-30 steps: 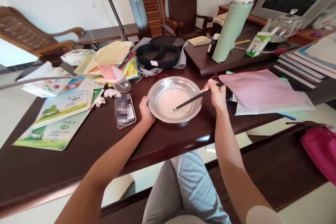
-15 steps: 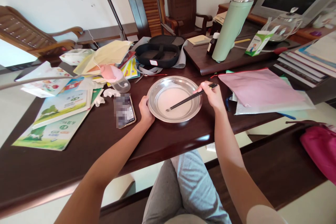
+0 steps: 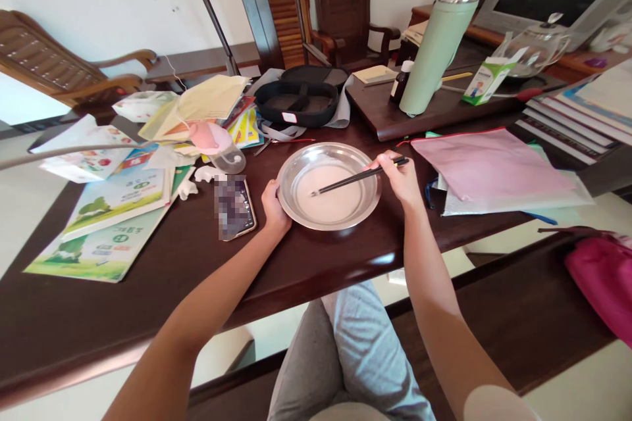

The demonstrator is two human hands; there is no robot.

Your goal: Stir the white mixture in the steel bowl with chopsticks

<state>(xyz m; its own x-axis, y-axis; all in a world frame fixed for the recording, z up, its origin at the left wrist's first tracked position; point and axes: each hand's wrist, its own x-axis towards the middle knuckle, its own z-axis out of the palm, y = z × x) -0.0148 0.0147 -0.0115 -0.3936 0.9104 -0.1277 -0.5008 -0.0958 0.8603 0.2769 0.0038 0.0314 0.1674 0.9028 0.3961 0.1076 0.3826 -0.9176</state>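
A round metal bowl (image 3: 365,210) stands near the table's front edge, with a pale, whitish liquid (image 3: 328,207) in its bottom. My left hand (image 3: 275,206) grips its left rim, thumb on top and the other fingers mostly hidden at the side. Black chopsticks (image 3: 345,180) are pinched in my right hand (image 3: 397,175) over the bowl's right rim. Their tips point down and left into the liquid, close together. Left of my left hand lies a phone (image 3: 241,210), its screen partly blurred out.
Booklets (image 3: 106,230), crumpled tissues (image 3: 205,174) and a pink-topped cup (image 3: 217,143) lie to the left. Behind the bowl sits an open black case (image 3: 296,105). A green thermos (image 3: 437,56) stands on a raised board at the right, with a pink pouch (image 3: 486,161) in front.
The chopstick tips have moved slightly up and to the left within the bowl, so the sticks lie at a flatter angle. My left hand stays on the rim.
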